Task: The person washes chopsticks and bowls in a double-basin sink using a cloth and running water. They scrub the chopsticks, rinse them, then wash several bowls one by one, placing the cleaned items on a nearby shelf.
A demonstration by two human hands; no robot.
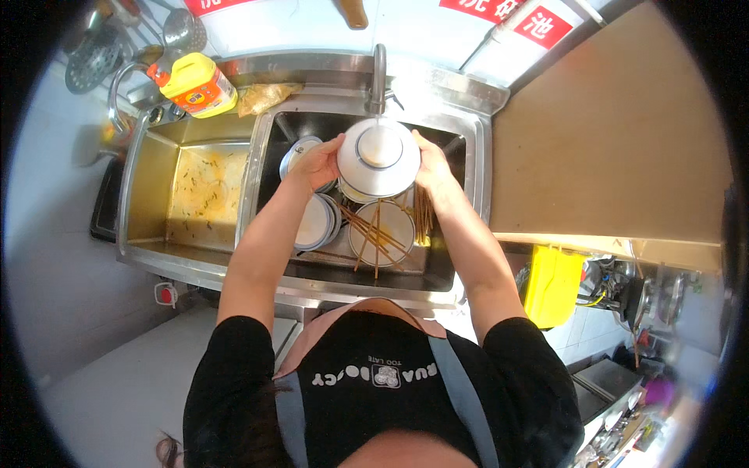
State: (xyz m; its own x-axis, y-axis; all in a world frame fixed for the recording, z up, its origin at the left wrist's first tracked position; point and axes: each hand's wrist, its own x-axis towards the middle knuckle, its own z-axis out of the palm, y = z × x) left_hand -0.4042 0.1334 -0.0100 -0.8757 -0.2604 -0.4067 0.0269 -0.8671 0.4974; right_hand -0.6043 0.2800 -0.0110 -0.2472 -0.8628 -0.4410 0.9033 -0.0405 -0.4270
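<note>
My left hand (319, 162) and my right hand (431, 162) grip opposite sides of a white ceramic bowl (358, 172) with a blue line around its foot. The bowl is held bottom up beneath the spout of a curved metal faucet (380, 76), above the right sink basin (433, 266). Below my left hand, stacked white dishes (313, 222) sit in the basin, with more dishes (297, 153) behind them. Several chopsticks (377, 248) lie across a pale round bowl (391, 257). A bundle of chopsticks (422, 219) rests near my right forearm, which partly hides it.
Yellowish residue with small scraps coats the left basin (208, 187). On the back ledge stand a yellow detergent jug (199, 88) with a red pump and a crumpled golden packet (266, 98). A brown board surface (608, 152) borders the sink at right. Ladles and skimmers (96, 61) hang at upper left.
</note>
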